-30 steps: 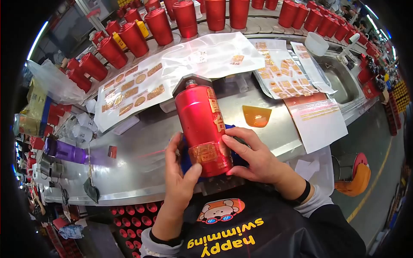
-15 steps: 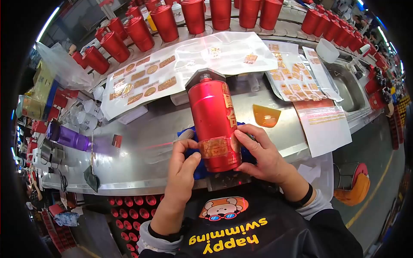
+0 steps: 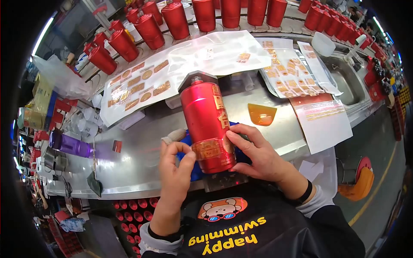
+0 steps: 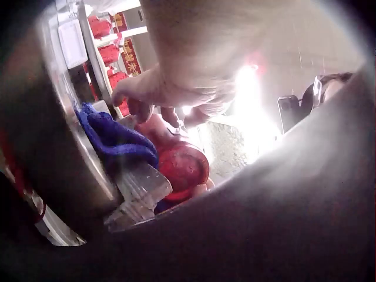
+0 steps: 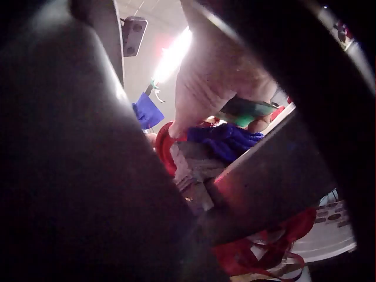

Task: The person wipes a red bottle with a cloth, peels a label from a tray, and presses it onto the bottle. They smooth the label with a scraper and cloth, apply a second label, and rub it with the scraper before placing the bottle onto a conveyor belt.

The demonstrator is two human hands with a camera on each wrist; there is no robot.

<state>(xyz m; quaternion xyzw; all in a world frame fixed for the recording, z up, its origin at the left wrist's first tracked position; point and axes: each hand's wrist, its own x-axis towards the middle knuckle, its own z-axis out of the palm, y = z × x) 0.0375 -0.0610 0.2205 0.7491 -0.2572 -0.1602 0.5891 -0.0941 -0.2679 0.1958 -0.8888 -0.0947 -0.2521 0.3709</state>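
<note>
A red bottle (image 3: 201,112) with gold characters lies tilted on a blue cloth (image 3: 195,172), its neck toward a dark angular support (image 3: 187,81). Near its base is a gold label under clear film (image 3: 208,149). My left hand (image 3: 175,174) pinches the film's left edge between thumb and curled index finger. From the other side my right hand (image 3: 262,157) grips the bottle, thumb by the base and fingers along the side. A green piece (image 5: 252,110) is tucked in the right hand's fingers in the right wrist view. The bottle's red base (image 4: 185,170) faces the left wrist camera.
Sheets of gold labels (image 3: 142,86) lie behind the bottle, more on a tray (image 3: 288,73) at right. An amber scraper (image 3: 262,114) rests on the metal table (image 3: 129,159). Red bottles (image 3: 176,21) line the back conveyor. A sink (image 3: 344,81) is at right, a purple bottle (image 3: 71,143) at left.
My left hand has come from resting along the bottle's side to pinching at the film's left edge, drawing slightly left. The right hand keeps its grip on the bottle.
</note>
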